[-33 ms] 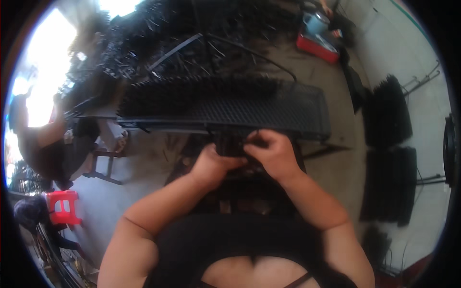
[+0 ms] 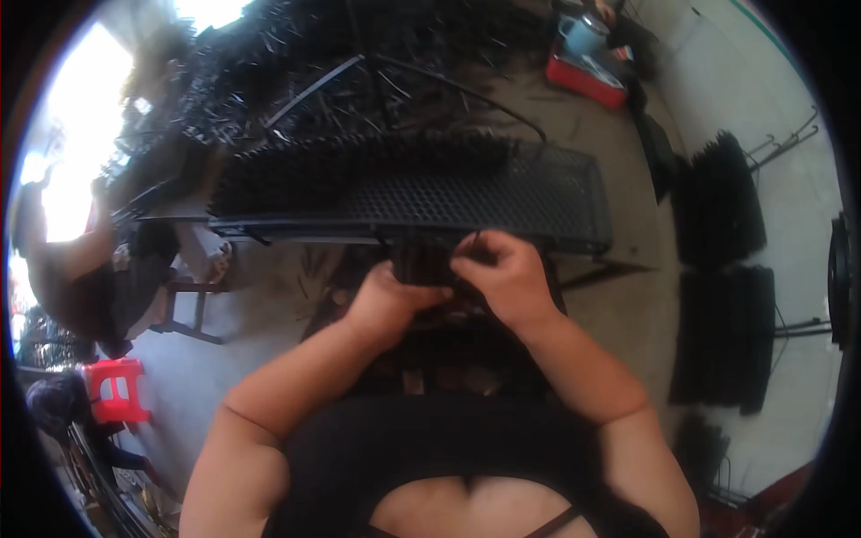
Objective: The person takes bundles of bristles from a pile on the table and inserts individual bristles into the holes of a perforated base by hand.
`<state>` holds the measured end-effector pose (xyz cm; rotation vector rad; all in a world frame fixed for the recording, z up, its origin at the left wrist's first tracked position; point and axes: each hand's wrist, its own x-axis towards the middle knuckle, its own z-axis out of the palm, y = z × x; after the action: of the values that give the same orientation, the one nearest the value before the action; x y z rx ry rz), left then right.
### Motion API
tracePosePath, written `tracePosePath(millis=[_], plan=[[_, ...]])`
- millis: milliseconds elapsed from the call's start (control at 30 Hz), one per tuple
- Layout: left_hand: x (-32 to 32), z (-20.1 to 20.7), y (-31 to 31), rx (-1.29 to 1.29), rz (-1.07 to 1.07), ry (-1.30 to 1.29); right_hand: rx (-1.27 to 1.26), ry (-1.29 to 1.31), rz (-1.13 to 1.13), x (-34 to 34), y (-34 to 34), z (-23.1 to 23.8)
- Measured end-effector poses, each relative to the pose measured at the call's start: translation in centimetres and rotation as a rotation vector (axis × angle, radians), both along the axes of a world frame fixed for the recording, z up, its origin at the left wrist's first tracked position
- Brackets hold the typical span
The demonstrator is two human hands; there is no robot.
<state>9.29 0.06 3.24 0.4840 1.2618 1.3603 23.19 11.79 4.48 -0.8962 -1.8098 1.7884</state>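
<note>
My left hand [image 2: 390, 303] is closed round a bundle of black strips [image 2: 418, 262], its thumb stretched across below them. Just to the right, my right hand [image 2: 502, 273] has thumb and forefinger pinched together. What sits in that pinch is dark and too small to make out. Both hands are close together at the near edge of a black mesh tray [image 2: 574, 202]. Along the tray's left and back part lies a thick row of black spiky pieces [image 2: 305, 175].
Beyond the tray is a large heap of black strips [image 2: 269, 72]. A red box [image 2: 583, 83] carries a light blue mug [image 2: 585, 38] at the back right. Black bundles [image 2: 722, 336] hang on the right wall. Another person [image 2: 99, 278] sits at left, near a red stool [image 2: 119, 390].
The whole view has shifted slightly, with the tray a little higher and further left. Both hands keep nearly the same place at its near edge; my right hand's pinch has risen slightly.
</note>
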Motion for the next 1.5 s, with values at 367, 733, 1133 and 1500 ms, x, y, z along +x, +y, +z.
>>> tracePosePath(millis=[367, 733, 1133, 1500], plan=[[-0.1, 0.1, 0.3, -0.063, -0.066, -0.158, 0.03, 0.104, -0.013, 0.1, 2.8, 1.3], [-1.2, -1.2, -0.3, -0.143, 0.013, -0.113, 0.999, 0.284, -0.397, -2.6, 9.2, 1.0], [-1.8, -1.6, -0.4, -0.167, -0.007, -0.061, 1.413, 0.011, -0.155, -3.8, 10.5, 0.2], [-2.2, -1.8, -0.7, -0.167, -0.021, -0.071, 1.361, -0.021, -0.03, -3.1, 10.5, 1.0]])
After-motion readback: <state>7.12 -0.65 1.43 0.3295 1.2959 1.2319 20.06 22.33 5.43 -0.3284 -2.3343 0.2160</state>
